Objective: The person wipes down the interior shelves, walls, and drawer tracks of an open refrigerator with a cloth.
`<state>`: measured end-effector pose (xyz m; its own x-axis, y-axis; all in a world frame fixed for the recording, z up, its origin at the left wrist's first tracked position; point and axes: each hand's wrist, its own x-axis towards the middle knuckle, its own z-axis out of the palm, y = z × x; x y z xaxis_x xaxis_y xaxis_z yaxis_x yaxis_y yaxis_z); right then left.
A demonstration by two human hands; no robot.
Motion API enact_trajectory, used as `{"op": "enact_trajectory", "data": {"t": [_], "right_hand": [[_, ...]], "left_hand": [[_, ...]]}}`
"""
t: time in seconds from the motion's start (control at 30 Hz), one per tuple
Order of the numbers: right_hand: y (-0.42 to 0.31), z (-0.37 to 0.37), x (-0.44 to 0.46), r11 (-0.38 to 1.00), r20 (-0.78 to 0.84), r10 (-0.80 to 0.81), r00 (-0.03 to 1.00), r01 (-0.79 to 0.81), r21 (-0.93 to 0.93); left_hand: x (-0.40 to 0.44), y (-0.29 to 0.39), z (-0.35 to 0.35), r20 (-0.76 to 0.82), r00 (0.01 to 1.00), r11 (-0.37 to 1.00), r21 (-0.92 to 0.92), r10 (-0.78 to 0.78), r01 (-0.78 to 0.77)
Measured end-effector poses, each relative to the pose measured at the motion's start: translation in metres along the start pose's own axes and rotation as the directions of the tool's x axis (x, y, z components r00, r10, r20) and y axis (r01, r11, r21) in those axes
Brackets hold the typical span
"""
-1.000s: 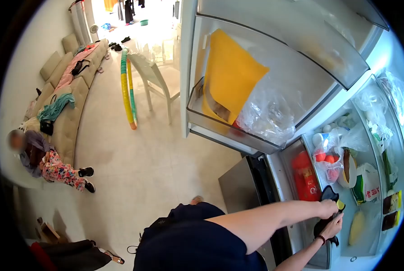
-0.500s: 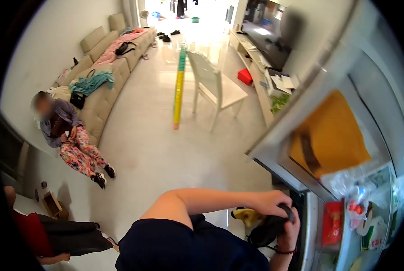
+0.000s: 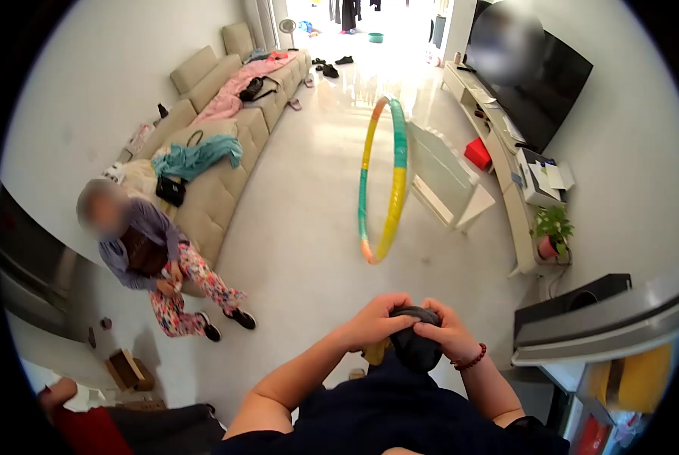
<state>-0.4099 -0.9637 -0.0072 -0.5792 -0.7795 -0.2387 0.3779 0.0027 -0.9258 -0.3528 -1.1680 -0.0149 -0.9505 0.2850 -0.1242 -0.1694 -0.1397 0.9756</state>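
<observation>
Both hands are in front of my body, gripping the gathered upper part of a black, soft, bag-like bundle (image 3: 418,352). My left hand (image 3: 379,321) closes on its left side, with the thumb across the dark rim. On the other side, my right hand (image 3: 447,334), with a red bead bracelet at the wrist, pinches the rim. The bundle hangs below the fingers, and its contents are hidden. Beneath my left hand a yellow piece (image 3: 375,352) shows in part; I cannot tell what it is or whether it joins the bundle.
A hula hoop (image 3: 396,182) leans by a white chair (image 3: 442,174) ahead. At lower right stands a fridge with its door (image 3: 612,322) open. A person (image 3: 146,243) sits at the sofa (image 3: 229,167); another person's red sleeve (image 3: 100,428) shows lower left. A cardboard box (image 3: 125,370) lies nearby.
My view has turned right-to-left away from the fridge, which now sits at the lower right edge. Both hands have come with the black bundle from beside the fridge to before my body.
</observation>
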Motion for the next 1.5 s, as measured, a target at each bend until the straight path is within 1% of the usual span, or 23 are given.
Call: {"op": "enact_trajectory", "data": {"t": [0.1,0.13,0.23,0.27,0.37,0.4,0.47,0.53,0.57,0.6,0.7,0.73,0.83,0.93,0.97,1.03,1.07,1.1,1.17,1.23,1.27,1.4,1.5], "right_hand": [[-0.006,-0.010,0.083,0.998,0.036,-0.036,0.999,0.038,-0.059],[-0.009,-0.012,0.109,0.998,0.052,-0.043,0.998,0.046,-0.053],[-0.042,-0.016,0.198,0.995,0.126,-0.063,0.990,0.072,-0.067],[-0.061,-0.015,0.229,0.994,0.172,-0.062,0.983,0.077,-0.083],[-0.090,-0.003,0.331,0.992,0.329,-0.052,0.943,0.086,-0.089],[-0.099,0.005,0.363,0.989,0.385,-0.065,0.921,0.110,-0.096],[-0.112,0.018,0.432,0.982,0.487,-0.107,0.867,0.168,-0.084],[-0.120,0.027,0.499,0.985,0.509,-0.107,0.854,0.162,-0.065],[-0.125,0.031,0.528,0.987,0.514,-0.103,0.852,0.152,-0.054],[-0.138,0.033,0.552,0.996,0.506,-0.052,0.861,0.080,-0.035],[-0.162,0.022,0.631,0.982,0.439,-0.092,0.894,0.155,-0.110],[-0.174,0.015,0.647,0.985,0.384,-0.078,0.920,0.130,-0.110],[-0.202,-0.020,0.701,0.985,0.207,-0.080,0.975,0.110,-0.134],[-0.218,-0.064,0.762,0.993,0.088,-0.065,0.994,0.073,-0.096],[-0.224,-0.076,0.788,0.996,0.044,-0.061,0.997,0.064,-0.065],[-0.242,-0.106,0.851,0.989,0.042,-0.072,0.997,0.077,-0.124],[-0.250,-0.119,0.878,0.987,0.039,-0.059,0.997,0.064,-0.145],[-0.263,-0.131,0.912,0.987,0.064,-0.074,0.995,0.082,-0.135],[-0.285,-0.142,0.976,0.953,0.091,-0.130,0.987,0.149,-0.263],[-0.318,-0.150,1.033,0.974,0.120,-0.089,0.989,0.111,-0.198],[-0.328,-0.156,1.063,0.977,0.141,-0.069,0.988,0.096,-0.190],[-0.364,-0.185,1.182,0.976,0.194,-0.042,0.980,0.082,-0.203],[-0.382,-0.210,1.274,0.965,0.213,-0.018,0.977,0.073,-0.251]], "left_hand": [[0.032,0.005,-0.062,-0.094,0.996,1.000,-0.016,0.001,-0.003],[0.043,0.010,-0.086,-0.133,0.991,0.997,0.071,0.009,0.000],[0.074,0.052,-0.151,-0.229,0.972,0.989,0.124,-0.049,0.079],[0.082,0.062,-0.178,-0.255,0.967,0.971,0.229,-0.010,0.071],[0.091,0.089,-0.251,-0.416,0.909,0.992,0.096,-0.032,0.079],[0.091,0.090,-0.278,-0.450,0.893,0.999,0.037,-0.014,0.035],[0.096,0.099,-0.335,-0.498,0.867,1.000,-0.012,-0.015,0.010],[0.109,0.106,-0.393,-0.524,0.852,0.997,-0.069,-0.003,-0.039],[0.119,0.113,-0.419,-0.526,0.850,0.997,-0.070,-0.008,-0.034],[0.130,0.121,-0.444,-0.526,0.851,0.997,-0.077,-0.020,-0.023],[0.182,0.147,-0.526,-0.444,0.896,0.998,-0.062,-0.008,-0.022],[0.203,0.154,-0.547,-0.401,0.916,0.998,-0.065,-0.008,-0.020],[0.282,0.181,-0.603,-0.305,0.952,0.989,0.126,-0.035,0.077],[0.367,0.178,-0.661,-0.173,0.984,0.980,0.188,-0.035,0.067],[0.392,0.180,-0.682,-0.153,0.988,0.989,0.136,-0.030,0.051],[0.445,0.188,-0.723,-0.118,0.993,0.999,0.034,-0.011,0.016],[0.470,0.185,-0.750,-0.116,0.993,0.998,0.057,-0.013,0.020],[0.492,0.205,-0.774,-0.152,0.981,0.988,0.082,-0.120,0.133],[0.528,0.203,-0.825,-0.203,0.978,0.999,-0.009,-0.039,0.038],[0.555,0.242,-0.870,-0.224,0.971,0.991,0.080,-0.084,0.104],[0.572,0.245,-0.894,-0.247,0.968,0.991,0.117,-0.041,0.072],[0.638,0.260,-0.984,-0.282,0.958,0.997,-0.065,-0.051,0.034],[0.692,0.261,-1.053,-0.324,0.943,0.990,-0.136,-0.079,0.036]]}}
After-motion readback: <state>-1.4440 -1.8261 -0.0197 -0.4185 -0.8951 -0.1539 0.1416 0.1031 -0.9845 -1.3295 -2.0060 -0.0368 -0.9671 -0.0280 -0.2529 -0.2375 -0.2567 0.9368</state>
